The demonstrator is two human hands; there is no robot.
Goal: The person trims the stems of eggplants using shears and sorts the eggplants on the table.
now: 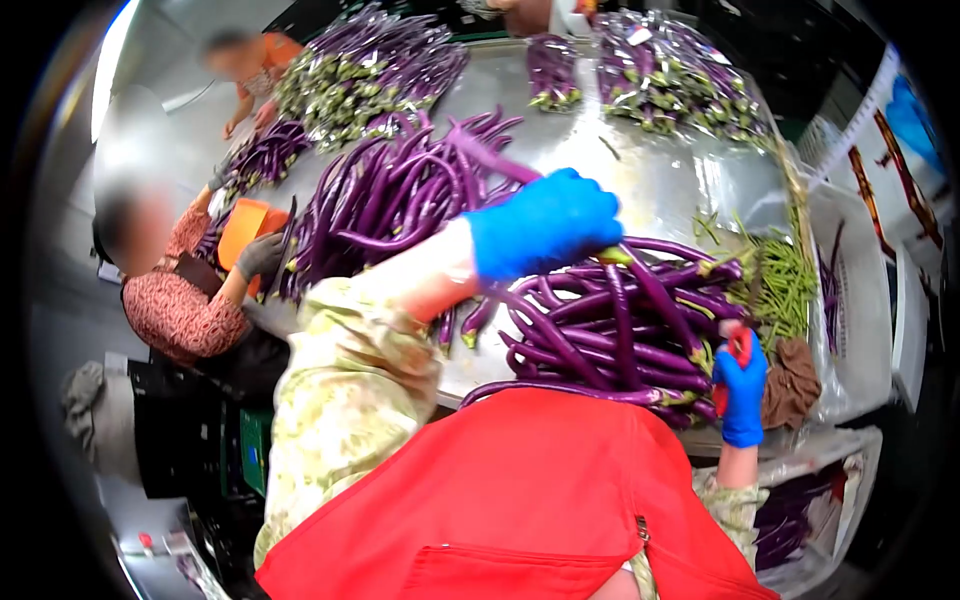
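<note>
My left hand (548,222), in a blue glove, is closed over long purple eggplants at the middle of the metal table (640,180); one eggplant (480,152) sticks out blurred beyond its upper left side. Under and right of it lies a pile of purple eggplants (600,330). At the pile's right edge my right hand (741,395), also gloved in blue, is wrapped round a red-handled tool (739,345), whose tip is too blurred to make out. Cut green stems (785,285) lie heaped just beyond the right hand.
A larger eggplant heap (390,190) lies to the left, with bagged eggplants (370,75) behind it and more bags (670,75) at the back right. A co-worker (185,300) with grey gloves works at the left; another person (265,65) stands farther off. A white crate (850,290) borders the right.
</note>
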